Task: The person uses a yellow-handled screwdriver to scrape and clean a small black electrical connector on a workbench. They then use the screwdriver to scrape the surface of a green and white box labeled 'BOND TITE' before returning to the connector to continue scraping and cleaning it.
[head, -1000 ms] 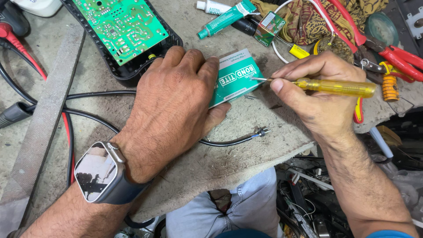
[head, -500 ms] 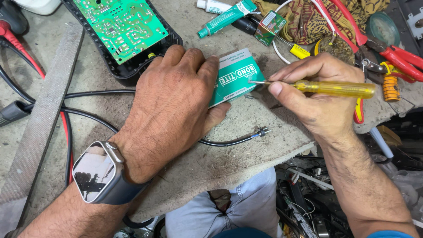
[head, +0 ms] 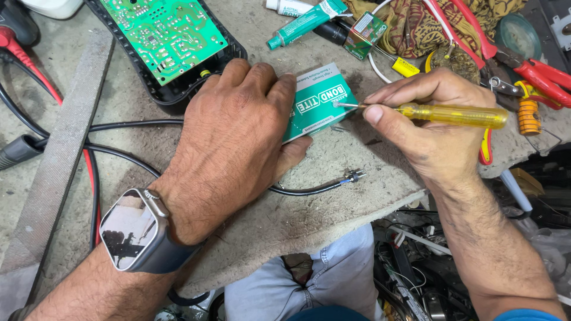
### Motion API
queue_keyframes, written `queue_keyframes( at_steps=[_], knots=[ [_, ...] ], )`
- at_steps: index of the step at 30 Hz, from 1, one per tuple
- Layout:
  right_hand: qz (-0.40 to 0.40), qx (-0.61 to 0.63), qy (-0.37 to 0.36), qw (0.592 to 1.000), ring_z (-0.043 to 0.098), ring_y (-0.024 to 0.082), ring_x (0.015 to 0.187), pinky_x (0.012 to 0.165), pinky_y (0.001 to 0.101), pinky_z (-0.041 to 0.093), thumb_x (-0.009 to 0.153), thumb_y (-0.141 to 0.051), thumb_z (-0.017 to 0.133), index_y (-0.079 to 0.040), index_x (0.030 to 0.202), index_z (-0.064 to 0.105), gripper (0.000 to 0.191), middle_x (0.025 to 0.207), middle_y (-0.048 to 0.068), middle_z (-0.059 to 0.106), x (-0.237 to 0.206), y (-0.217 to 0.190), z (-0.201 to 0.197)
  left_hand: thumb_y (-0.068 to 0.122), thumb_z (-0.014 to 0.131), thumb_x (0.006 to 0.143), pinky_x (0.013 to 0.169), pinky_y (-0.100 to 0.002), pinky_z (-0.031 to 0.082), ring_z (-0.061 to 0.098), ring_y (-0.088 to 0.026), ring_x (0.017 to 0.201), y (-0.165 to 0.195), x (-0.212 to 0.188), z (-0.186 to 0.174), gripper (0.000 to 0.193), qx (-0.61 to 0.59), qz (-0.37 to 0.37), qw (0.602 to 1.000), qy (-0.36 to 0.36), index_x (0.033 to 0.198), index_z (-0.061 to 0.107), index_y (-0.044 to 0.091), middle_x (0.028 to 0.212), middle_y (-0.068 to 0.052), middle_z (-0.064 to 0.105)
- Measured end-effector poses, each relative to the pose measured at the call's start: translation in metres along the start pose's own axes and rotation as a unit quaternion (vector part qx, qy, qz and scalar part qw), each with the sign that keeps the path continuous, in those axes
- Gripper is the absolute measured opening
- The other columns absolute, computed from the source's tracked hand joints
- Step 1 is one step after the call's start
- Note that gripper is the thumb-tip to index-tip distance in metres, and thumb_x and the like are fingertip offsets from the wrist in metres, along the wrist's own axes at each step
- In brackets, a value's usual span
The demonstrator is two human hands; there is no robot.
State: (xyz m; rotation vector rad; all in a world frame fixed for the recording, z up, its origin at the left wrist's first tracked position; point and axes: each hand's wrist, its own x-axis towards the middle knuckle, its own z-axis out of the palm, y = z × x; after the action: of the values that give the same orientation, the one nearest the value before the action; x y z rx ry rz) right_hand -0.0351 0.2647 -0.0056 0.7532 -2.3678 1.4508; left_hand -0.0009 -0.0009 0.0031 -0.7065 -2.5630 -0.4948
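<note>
Two hands at a green-and-white carton, screwdriver tip on its face.

Far left, a grey flat file (head: 65,148) and black cable (head: 119,128) lie on the table (head: 333,196); upper left, a green circuit board (head: 163,32) in its black tray. Left hand (head: 232,148), smartwatch (head: 140,232) on the wrist, presses flat on the carton (head: 321,104), fingers spread, gripping nothing. Right of centre, the right hand (head: 431,134) pinches a yellow-handled screwdriver (head: 452,115). Since a second ago the tip has crept slightly left along the carton, the left hand unmoved: small working strokes, probably stirring or scraping. What sits under the tip is too small to tell. The left hand hides the carton's left half; red pliers (head: 535,71) are cut off at the upper right.
</note>
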Motion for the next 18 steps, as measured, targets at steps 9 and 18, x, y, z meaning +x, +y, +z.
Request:
queue_keyframes(
  at_steps=[9, 18],
  knots=[
    [-0.003, 0.014, 0.03, 0.999, 0.075, 0.017, 0.097, 0.091, 0.0321, 0.064, 0.094, -0.002, 0.082, -0.003, 0.094, 0.06, 0.022, 0.099, 0.012, 0.074, 0.0032, -0.006, 0.002, 0.038, 0.085, 0.074, 0.082, -0.045, 0.05, 0.061, -0.036, 0.1, 0.0001, 0.0003, 0.0003, 0.059, 0.002, -0.003, 1.0, -0.013, 0.108, 0.067, -0.005, 0.105, -0.019, 0.066],
    [0.001, -0.004, -0.013, 1.0, 0.076, 0.019, 0.098, 0.091, 0.0331, 0.064, 0.092, 0.0, 0.082, -0.002, 0.092, 0.062, 0.02, 0.096, 0.013, 0.072, 0.0021, -0.0035, 0.0021, 0.038, 0.085, 0.073, 0.083, -0.045, 0.05, 0.061, -0.036, 0.1, -0.0002, -0.0007, -0.0006, 0.063, -0.004, 0.003, 1.0, 0.005, 0.113, 0.067, -0.007, 0.105, -0.019, 0.066]
  ],
)
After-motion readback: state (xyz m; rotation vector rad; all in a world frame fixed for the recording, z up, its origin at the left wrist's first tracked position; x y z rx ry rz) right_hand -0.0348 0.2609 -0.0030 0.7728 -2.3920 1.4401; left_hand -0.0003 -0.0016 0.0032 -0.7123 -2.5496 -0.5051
